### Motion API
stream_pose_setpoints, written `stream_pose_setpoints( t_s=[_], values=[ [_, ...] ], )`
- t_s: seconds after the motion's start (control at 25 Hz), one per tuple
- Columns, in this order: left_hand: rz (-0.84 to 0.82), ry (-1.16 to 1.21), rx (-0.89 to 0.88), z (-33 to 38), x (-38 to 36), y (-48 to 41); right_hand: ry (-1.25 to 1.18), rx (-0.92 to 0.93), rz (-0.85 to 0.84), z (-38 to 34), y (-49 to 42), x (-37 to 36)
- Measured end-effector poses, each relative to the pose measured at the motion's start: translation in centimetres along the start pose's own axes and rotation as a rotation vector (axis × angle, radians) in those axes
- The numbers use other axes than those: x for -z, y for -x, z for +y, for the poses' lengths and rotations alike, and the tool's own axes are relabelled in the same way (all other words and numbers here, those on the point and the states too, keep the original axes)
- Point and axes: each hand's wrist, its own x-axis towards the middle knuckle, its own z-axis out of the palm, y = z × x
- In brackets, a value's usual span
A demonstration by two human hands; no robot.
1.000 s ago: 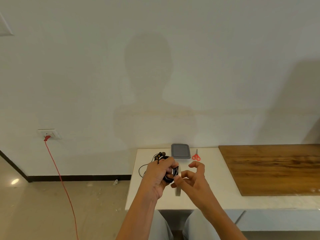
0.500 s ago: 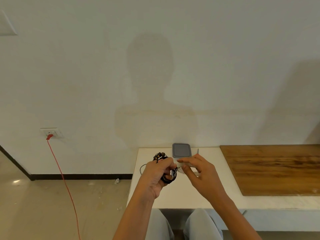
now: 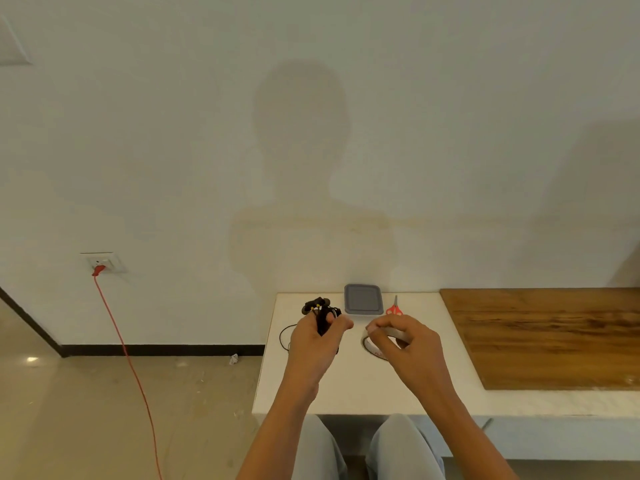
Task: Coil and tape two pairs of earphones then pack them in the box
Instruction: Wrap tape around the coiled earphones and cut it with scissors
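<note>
So one pair looks coiled, a black bundle [image 3: 323, 315] pinched shut in the left hand [image 3: 317, 342] above the table [image 3: 346, 386], while the right hand [image 3: 407, 344] is closed around the tape roll [image 3: 375, 341]. Taping's not done yet, and a loose black wire [image 3: 284, 336] lies by the left hand, maybe the second pair, can't tell. Box [image 3: 363, 298] sits lidded at the back edge beside the scissors [image 3: 394, 308], so packing's all still left.
</note>
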Motion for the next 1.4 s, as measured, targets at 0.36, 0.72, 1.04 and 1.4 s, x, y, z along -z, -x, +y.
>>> stream_pose_setpoints(
  t_s=[0.36, 0.72, 1.04, 1.4],
  values=[
    [-0.321, 0.232, 0.180, -0.4, 0.7, -0.6, -0.115, -0.154, -0.164, -2.0, -0.5, 0.5],
    [-0.237, -0.229, -0.123, -1.9, 0.5, -0.4, 0.076, -0.148, -0.175, -1.8, -0.8, -0.5],
    [-0.274, -0.377, -0.226, -1.9, -0.2, -0.1, 0.208, -0.161, -0.268, -1.9, -1.7, -0.5],
    [-0.372, -0.277, -0.206, -1.5, 0.3, 0.6, 0.295, -0.194, -0.381, -1.9, -2.8, -0.3]
  ],
)
